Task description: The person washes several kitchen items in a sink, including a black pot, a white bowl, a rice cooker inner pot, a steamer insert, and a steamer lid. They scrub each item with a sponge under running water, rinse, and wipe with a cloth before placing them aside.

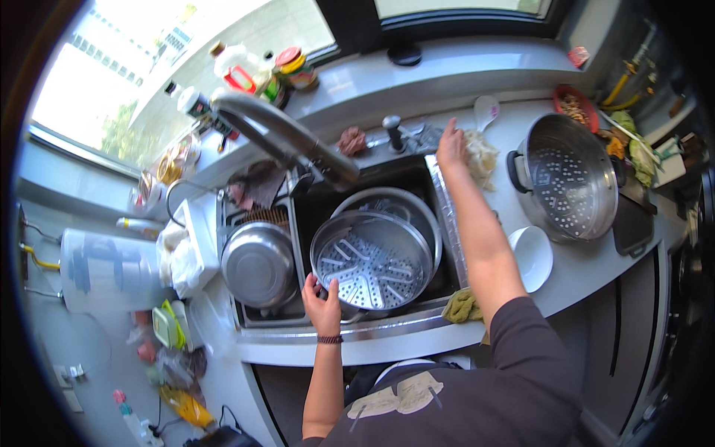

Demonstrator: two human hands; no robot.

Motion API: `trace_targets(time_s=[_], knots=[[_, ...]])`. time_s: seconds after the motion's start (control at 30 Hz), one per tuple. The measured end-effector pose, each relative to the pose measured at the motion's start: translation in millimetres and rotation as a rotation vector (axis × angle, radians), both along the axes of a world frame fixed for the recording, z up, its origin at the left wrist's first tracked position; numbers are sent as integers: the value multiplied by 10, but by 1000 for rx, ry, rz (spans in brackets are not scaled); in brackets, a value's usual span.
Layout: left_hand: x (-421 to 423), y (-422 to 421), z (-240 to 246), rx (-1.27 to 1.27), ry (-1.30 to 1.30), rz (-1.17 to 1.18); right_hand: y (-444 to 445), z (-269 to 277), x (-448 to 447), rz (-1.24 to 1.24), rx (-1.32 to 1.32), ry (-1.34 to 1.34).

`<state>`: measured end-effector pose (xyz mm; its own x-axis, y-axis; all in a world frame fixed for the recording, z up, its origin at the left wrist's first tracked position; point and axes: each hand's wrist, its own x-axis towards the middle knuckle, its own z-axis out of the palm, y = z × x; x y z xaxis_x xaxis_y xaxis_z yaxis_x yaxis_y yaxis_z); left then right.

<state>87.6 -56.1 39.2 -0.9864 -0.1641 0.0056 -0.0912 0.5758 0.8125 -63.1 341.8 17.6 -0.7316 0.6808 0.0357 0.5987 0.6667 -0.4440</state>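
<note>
My left hand (323,307) grips the near left side of a metal steamer pot (371,260) at its dark handle. This pot has a perforated, slotted bottom and is tilted over the sink basin (318,201). Behind and partly under it sits a round metal basin (422,209). My right hand (451,148) is stretched to the far right rim of the sink, beside a crumpled whitish cloth or mesh (481,159). Its finger points away from me, and whether it holds anything is hidden.
A curved metal faucet (290,131) overhangs the sink. On the left drainer rests an upturned metal pot (258,265). A second steamer pot (570,179) and a white bowl (530,258) stand on the right counter. A green cloth (462,306) lies over the front edge.
</note>
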Motion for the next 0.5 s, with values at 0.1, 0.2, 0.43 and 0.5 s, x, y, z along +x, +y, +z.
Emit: trace_targets(time_s=[0.1,0.2,0.43,0.5], knots=[[-48,19,52,2,87,-63,179,-74,-73,-43,95,-29],[-154,37,159,79,57,-56,46,185,32,-132,131,317],[-171,12,170,32,181,-150,-352,489,533,-79,172,973],[-129,-12,138,62,152,-144,-360,454,584,-35,258,1050]])
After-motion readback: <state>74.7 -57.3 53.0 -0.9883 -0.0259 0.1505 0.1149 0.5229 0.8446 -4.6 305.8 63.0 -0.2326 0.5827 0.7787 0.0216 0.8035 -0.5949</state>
